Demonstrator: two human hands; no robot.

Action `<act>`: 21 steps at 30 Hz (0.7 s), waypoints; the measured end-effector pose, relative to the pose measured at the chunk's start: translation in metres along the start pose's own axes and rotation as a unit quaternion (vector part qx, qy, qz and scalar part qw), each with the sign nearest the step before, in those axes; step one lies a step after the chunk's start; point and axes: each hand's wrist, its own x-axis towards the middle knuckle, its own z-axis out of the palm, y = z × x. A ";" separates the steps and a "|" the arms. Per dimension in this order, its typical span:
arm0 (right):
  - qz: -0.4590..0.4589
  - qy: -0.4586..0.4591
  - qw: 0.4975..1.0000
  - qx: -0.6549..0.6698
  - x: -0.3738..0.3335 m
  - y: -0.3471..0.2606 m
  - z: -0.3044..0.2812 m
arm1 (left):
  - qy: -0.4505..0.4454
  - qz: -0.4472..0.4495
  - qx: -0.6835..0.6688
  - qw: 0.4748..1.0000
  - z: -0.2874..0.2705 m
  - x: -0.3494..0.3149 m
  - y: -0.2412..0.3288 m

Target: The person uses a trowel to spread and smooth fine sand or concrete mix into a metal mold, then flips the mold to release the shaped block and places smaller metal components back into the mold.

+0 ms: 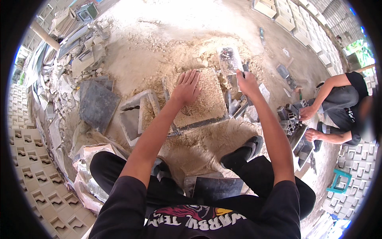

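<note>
My left hand point(186, 88) lies flat, fingers stretched out, on coarse tan sandy mix point(209, 93) that fills a square mould. The mould's dark metal rim point(203, 124) shows along its near side. In my right hand point(248, 84) is the handle of a trowel with a flat rectangular metal blade point(230, 57). Its blade points away from me, over the loose tan heap point(199, 49) behind the mould. Several dark metal pieces point(238, 106) lie just right of the mould, partly hidden by my right forearm.
Left of the mould stands a pale square frame point(133, 113); dark flat plates point(97, 104) lie beyond it. Rubble point(65, 89) covers the far left. A co-worker point(342, 103) squats at right, hands by small moulds point(288, 115). A dark slab point(218, 188) lies between my feet.
</note>
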 end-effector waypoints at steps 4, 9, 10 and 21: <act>0.000 -0.012 1.000 -0.002 -0.003 -0.005 -0.003 | 0.003 0.102 0.012 0.995 0.024 -0.030 0.025; 0.007 0.000 1.000 -0.015 -0.019 -0.010 -0.009 | -0.066 0.163 0.054 0.983 0.002 -0.062 0.035; -0.006 0.008 1.000 -0.021 -0.021 -0.009 -0.006 | -0.060 0.126 0.081 0.987 0.000 -0.060 0.025; -0.065 0.028 0.997 -0.032 -0.034 -0.006 0.013 | 0.026 0.078 0.114 0.990 0.005 -0.088 -0.010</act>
